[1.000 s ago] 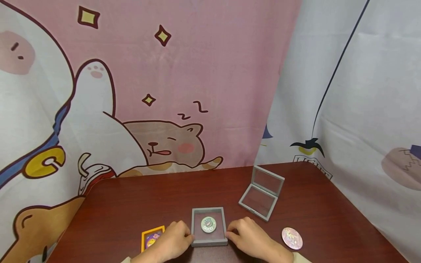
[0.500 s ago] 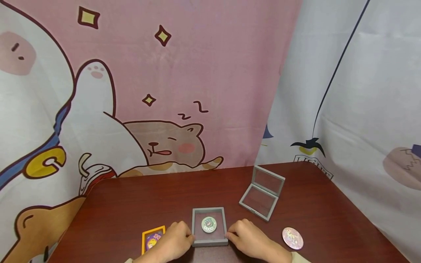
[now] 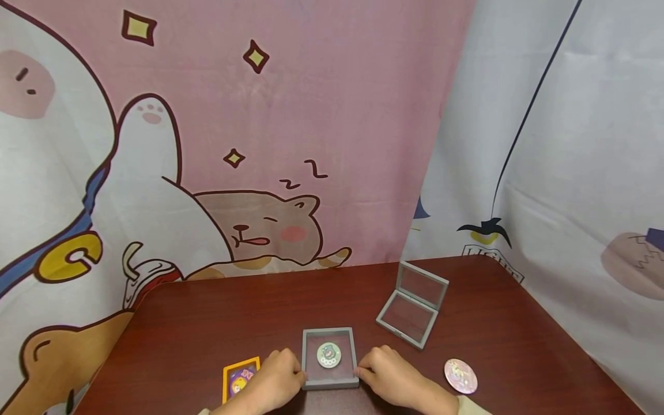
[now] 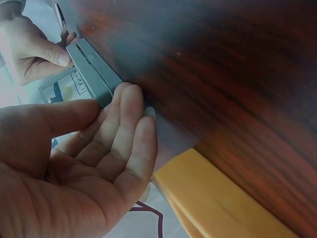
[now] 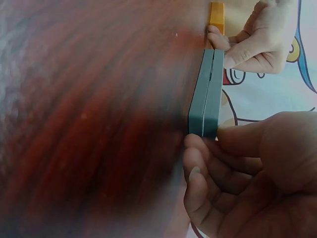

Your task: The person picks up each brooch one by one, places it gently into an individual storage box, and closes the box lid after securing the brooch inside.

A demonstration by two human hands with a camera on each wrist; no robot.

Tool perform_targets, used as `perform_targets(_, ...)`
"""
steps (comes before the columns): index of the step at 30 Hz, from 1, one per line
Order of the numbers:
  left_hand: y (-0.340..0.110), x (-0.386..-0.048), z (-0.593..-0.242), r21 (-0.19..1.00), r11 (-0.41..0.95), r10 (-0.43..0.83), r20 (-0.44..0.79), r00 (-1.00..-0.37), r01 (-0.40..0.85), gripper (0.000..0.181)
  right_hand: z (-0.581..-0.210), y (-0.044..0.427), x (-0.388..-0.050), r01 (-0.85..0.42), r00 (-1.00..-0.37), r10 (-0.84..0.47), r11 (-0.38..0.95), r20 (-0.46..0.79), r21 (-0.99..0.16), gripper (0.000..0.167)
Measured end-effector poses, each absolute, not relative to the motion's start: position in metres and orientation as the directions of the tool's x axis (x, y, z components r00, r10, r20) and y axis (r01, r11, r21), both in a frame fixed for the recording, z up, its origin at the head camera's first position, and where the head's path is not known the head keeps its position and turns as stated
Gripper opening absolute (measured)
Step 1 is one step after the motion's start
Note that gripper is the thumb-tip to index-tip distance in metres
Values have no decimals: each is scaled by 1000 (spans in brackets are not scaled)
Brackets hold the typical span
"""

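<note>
A grey square display case (image 3: 330,382) lies at the near middle of the table, its two halves together with a thin seam in both wrist views. Inside shows a round pale green badge (image 3: 329,355) with a cartoon figure. My left hand (image 3: 277,380) pinches the case's near left corner, thumb above and curled fingers at the side and below. At the near right corner, my right hand (image 3: 391,377) pinches it the same way. In the left wrist view the left hand (image 4: 94,153) partly hides the case's end.
A yellow frame (image 3: 226,380) with a purple picture lies left of my left hand, partly covered by it. Another grey case (image 3: 410,317) stands with its lid raised at the back right. A round pink badge (image 3: 460,376) lies right of my right forearm. Printed curtains hang behind the table.
</note>
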State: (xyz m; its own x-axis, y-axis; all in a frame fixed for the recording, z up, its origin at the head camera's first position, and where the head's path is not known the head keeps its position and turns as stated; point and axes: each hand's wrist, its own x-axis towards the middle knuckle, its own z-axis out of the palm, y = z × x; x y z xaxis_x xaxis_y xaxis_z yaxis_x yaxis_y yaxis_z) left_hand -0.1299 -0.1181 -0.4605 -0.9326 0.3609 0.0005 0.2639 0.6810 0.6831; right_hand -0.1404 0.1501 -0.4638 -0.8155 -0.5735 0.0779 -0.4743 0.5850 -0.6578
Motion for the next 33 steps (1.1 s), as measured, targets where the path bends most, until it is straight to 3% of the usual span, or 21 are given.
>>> perform_targets(6,-118,-130,-460,673,682,358,34,-933,287,36,-464,150,-140,-480,-816,-571,586,88,-653,54)
perform_targets(10,-118,-132,-463,684,664,371,50,-927,303,39,-462,151,-139,-488,-817,-568,590,99,-643,49)
perform_targets(17,-119,-134,-464,680,657,388,65,-919,325,44,-451,162,-134,-532,-840,-499,677,213,-508,5)
perform_targets(25,-118,-131,-458,670,691,360,9,-933,273,41,-437,189,-126,-530,-843,-392,716,368,-454,11)
perform_targets(33,-124,-147,-492,643,710,360,18,-933,287,43,-426,225,-114,-401,-906,-264,784,331,-474,30)
